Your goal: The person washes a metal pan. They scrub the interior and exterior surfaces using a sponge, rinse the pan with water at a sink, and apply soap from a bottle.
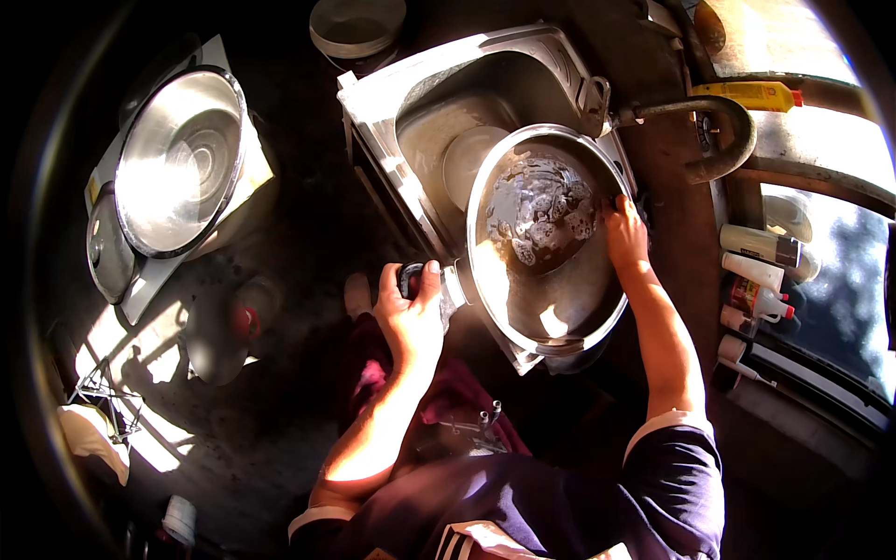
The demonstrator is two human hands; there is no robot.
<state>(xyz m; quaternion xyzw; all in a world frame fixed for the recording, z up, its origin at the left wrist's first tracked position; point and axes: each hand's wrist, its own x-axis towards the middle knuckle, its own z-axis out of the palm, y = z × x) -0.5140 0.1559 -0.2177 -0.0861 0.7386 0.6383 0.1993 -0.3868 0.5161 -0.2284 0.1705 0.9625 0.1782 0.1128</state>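
Note:
A wide metal pan (560, 301) lies over the near right part of a stainless steel sink (371, 105). Foamy, bubbly water (542, 210) pools in the pan. My left hand (413, 301) is closed around its side handle, which has a black end (409, 280). On the opposite side, my right hand (626, 234) holds the pan's rim, the fingertips just inside it and the thumb hidden. A pale round dish (472, 161) sits in the sink bowl, partly covered by the pan.
A curved faucet (735, 133) juts out right of the sink. Bottles, including a yellow one (749, 96) and a red-capped one (766, 304), line the window ledge. At left, a large metal basin (199, 168) and a lid (108, 245) rest on a stand. A bucket (357, 28) stands behind.

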